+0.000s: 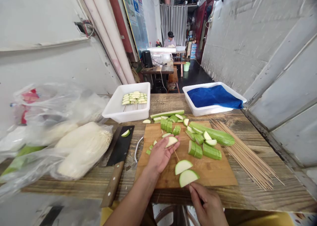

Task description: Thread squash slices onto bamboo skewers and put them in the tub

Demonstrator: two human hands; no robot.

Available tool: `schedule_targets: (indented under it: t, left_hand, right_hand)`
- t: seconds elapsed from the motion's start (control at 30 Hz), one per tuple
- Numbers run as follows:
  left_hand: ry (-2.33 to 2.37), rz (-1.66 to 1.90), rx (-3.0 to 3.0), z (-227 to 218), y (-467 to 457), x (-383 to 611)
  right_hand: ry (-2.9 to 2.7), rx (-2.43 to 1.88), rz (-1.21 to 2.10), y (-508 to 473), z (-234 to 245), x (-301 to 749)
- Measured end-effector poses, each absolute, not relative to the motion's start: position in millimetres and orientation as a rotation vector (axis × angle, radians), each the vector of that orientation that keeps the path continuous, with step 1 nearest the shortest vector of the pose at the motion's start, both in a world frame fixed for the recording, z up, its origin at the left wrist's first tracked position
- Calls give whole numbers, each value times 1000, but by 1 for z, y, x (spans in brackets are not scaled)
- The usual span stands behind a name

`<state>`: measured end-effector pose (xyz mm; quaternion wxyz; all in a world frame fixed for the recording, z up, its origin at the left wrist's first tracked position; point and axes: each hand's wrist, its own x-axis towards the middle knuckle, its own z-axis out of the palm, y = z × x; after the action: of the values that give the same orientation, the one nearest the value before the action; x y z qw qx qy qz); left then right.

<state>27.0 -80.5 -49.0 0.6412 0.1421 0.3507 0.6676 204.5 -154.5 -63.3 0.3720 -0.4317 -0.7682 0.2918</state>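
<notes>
My left hand (158, 158) holds a half-round zucchini slice (171, 141) in its fingers above the cutting board (218, 174). Pinched in my right hand (208, 204), at the near edge of the board, is a thin wooden skewer (176, 154). Two larger half-round slices, a farther one (183, 167) and a nearer one (189, 178), are threaded on it. Its far end reaches the slice in my left hand; whether it pierces that slice I cannot tell. Cut zucchini pieces (211, 151) and a long zucchini piece (220, 136) lie on the board.
A cleaver (121, 148) with a slice on its blade lies left of the board, beside plastic bags (81, 150). Behind stand a white tray (109, 110) with skewered slices and another tray (198, 112) with blue cloth (213, 96). Loose skewers (250, 156) lie right. A person (169, 41) sits far back.
</notes>
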Motion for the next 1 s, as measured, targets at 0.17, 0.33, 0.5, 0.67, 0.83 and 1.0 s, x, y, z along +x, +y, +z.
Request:
schedule_targets:
  t: [0.17,0.33,0.5,0.67,0.83,1.0]
  left_hand:
    - [811,1534,309,-48,-80,27]
    - [809,1540,312,-48,-80,27]
    - [803,1540,328,-48,-81,28]
    - [805,1521,359,-47,-81,28]
    - [804,1514,371,-47,-81,28]
    - [795,1503,348,-46,-82,29]
  right_hand:
    - [-1989,-1099,720,-154,-63,206]
    - [-2027,-1089,751,-155,-64,208]
    - [-1999,-1097,766,-155,-63,206]
    - [-1981,-1129,736,-154,-61,205]
    - [-1968,-1171,758,-152,-58,204]
    - [-1940,-1159,794,-150,-56,203]
